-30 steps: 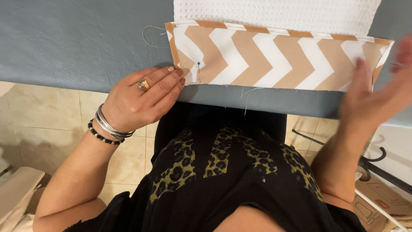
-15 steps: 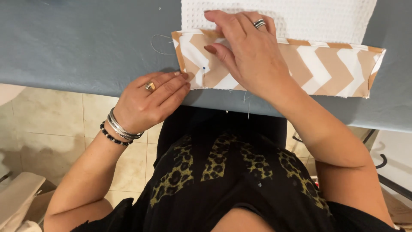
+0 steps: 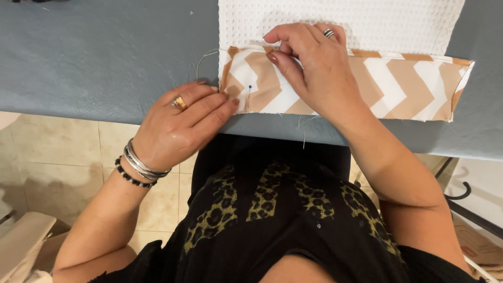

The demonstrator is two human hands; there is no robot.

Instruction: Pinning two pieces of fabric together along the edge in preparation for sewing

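Right hand [image 3: 314, 71]: we pinch the top fold of the chevron fabric band [image 3: 398, 86], fingers curled, wrist bent. Left hand [image 3: 181, 123]: flat, holding nothing, fingertips pressing the band's left end beside a blue-headed pin [image 3: 250, 88]. Band lies on the grey ironing board [image 3: 105, 57], over white waffle cloth [image 3: 367, 21].

We count two hands [image 3: 181, 126] [image 3: 314, 68], one chevron band [image 3: 398, 86] and one white cloth [image 3: 367, 21]. We see one pin [image 3: 250, 90] and two rings [image 3: 178, 102] [image 3: 328, 33].

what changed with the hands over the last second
The right hand swung in from the right edge, where it was lifted off the table, and now presses on the chevron fabric band, fingertips pinching its upper edge near the left end. The left hand stayed flat at the band's left corner by the pin; the white waffle cloth is unchanged.
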